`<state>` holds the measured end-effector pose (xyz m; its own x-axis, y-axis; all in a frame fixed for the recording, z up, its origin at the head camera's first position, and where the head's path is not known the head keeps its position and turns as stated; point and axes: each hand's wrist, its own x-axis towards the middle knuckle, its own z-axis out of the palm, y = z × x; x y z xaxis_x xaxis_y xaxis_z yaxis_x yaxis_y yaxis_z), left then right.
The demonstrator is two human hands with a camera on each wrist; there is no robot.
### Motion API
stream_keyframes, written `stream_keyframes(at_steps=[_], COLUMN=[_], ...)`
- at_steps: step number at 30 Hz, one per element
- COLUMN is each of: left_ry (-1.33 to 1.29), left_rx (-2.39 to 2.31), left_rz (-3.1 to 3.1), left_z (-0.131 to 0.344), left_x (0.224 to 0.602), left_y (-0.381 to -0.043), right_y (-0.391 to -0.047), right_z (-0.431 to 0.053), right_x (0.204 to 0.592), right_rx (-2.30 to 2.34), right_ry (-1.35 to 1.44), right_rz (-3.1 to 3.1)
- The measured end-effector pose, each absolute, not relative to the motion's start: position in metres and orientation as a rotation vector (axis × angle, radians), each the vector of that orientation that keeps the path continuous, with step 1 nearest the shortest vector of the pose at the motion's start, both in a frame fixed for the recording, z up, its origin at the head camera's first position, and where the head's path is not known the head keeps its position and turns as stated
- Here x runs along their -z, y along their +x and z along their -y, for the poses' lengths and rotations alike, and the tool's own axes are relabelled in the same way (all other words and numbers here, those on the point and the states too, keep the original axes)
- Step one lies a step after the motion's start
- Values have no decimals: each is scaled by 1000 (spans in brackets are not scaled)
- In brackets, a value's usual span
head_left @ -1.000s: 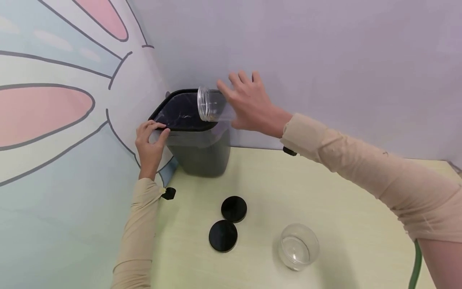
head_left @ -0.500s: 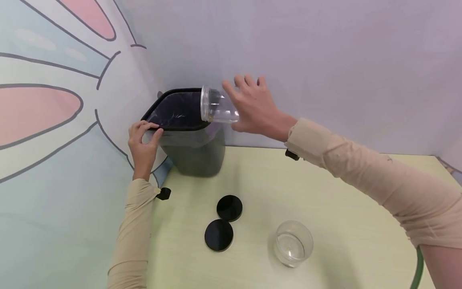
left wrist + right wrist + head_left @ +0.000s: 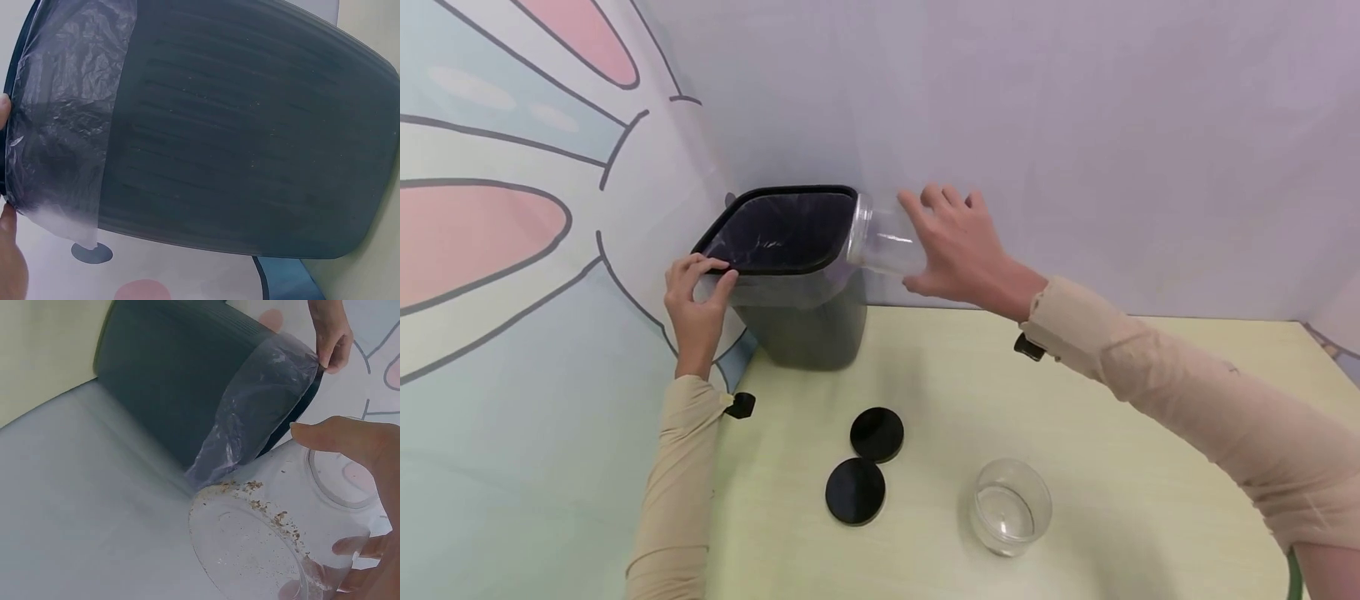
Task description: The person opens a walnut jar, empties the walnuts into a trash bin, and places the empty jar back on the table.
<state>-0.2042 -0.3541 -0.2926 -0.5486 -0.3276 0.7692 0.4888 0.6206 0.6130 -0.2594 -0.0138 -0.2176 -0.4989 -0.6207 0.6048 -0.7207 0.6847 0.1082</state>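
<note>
In the head view, a dark grey trash bin (image 3: 805, 329) with a black rim and a dark liner stands at the back left. My left hand (image 3: 695, 312) pinches its near-left rim between fingers and thumb. My right hand (image 3: 958, 250) grips a clear plastic jar (image 3: 887, 242), tipped on its side with its threaded mouth at the bin's right rim. In the right wrist view, small brown crumbs (image 3: 278, 519) cling inside the jar. Translucent liner plastic (image 3: 72, 106) folds down over the bin's outside in the left wrist view.
Two round black lids (image 3: 877, 433) lie touching on the pale yellow table (image 3: 955, 375). Right of them stands another open clear container (image 3: 1011, 508). A wall with a cartoon print (image 3: 497, 433) borders the left side, and a plain wall (image 3: 1075, 150) closes off the back.
My right hand has drawn the jar rightward and slightly down, from over the bin opening to its right edge. My left hand keeps its hold on the rim.
</note>
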Motion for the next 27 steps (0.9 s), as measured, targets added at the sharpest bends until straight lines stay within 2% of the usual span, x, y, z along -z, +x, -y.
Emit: stream_keyframes(at_steps=[27], left_ry=[-126], left_rx=[1031], left_rz=[1830], left_z=[352], left_x=[291], left_y=[-196], right_y=[-251], right_z=[-26], right_x=[261], right_rx=[-390], right_ry=[970], right_rz=[2316])
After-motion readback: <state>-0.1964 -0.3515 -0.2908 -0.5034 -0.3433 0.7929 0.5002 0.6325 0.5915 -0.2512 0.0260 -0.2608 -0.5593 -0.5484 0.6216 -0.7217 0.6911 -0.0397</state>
